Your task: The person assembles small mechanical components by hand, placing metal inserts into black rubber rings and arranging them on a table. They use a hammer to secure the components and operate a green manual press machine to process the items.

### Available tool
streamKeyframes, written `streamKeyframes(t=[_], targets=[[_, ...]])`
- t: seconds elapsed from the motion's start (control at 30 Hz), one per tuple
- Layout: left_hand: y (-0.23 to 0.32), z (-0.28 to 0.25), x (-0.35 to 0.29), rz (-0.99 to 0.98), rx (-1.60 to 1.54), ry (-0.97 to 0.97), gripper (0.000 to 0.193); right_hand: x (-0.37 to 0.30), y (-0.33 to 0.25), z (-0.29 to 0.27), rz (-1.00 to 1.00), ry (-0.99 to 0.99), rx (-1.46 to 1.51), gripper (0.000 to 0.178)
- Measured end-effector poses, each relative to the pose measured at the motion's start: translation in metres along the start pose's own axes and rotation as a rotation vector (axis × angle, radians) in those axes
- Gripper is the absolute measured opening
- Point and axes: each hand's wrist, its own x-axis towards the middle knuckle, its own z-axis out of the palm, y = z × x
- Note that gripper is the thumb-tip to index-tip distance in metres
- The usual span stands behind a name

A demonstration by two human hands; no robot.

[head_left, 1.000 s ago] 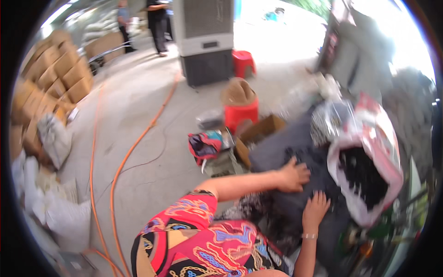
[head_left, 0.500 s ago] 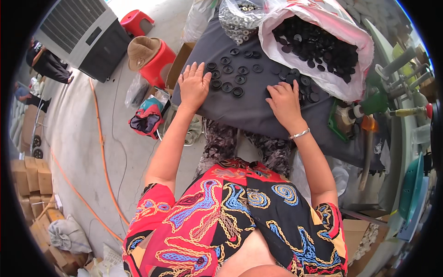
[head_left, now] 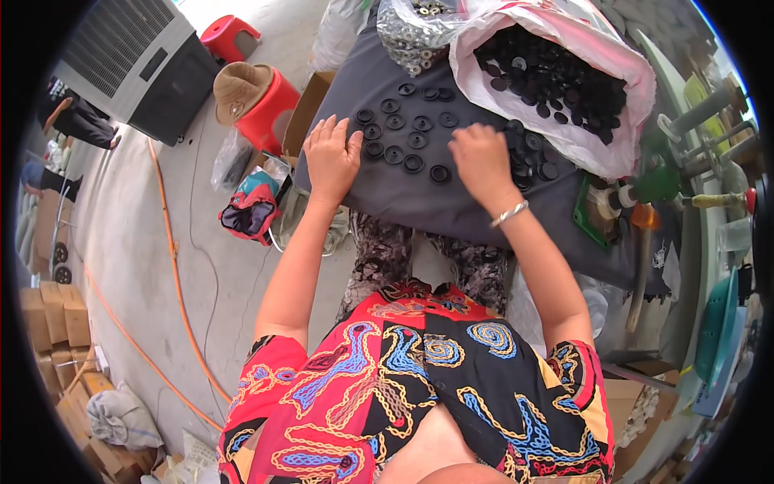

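Several round black plastic discs with raised rims (head_left: 394, 154) lie spread in loose rows on the grey cloth-covered table (head_left: 403, 198). My left hand (head_left: 332, 165) rests flat at the left of these rows, fingers stretched, holding nothing that I can see. To their right, my right hand (head_left: 484, 165) is over the cloth, its fingers bent and a little blurred; whether anything is under them is hidden. One single disc (head_left: 439, 173) lies just left of that hand. Beside its other side is a heap of the same black discs (head_left: 532, 153).
A white sack (head_left: 637, 121) full of black discs lies open at the far right. A clear bag of metal washers (head_left: 415, 44) stands behind. Green-bodied tool (head_left: 657, 185) is at the right. A red stool with a hat (head_left: 266, 121) stands left of the table.
My right hand has moved left, from the heap toward the spread discs. A single disc now shows near it at the front of the rows. My left hand has barely shifted.
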Motion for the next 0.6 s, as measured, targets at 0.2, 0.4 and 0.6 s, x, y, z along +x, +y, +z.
streamKeyframes(t=[0.2,0.4,0.6], targets=[[0.004,-0.004,0.002,-0.008,-0.035,-0.004,0.037,0.034,0.037,0.017,0.072,-0.144,-0.412,0.007],[0.004,-0.005,0.002,-0.032,-0.046,-0.009,0.036,0.055,0.046,0.024,-0.019,-0.124,-0.357,0.009],[0.006,-0.007,0.003,-0.021,-0.043,-0.008,0.032,0.087,0.034,0.071,0.121,0.017,0.317,0.012]])
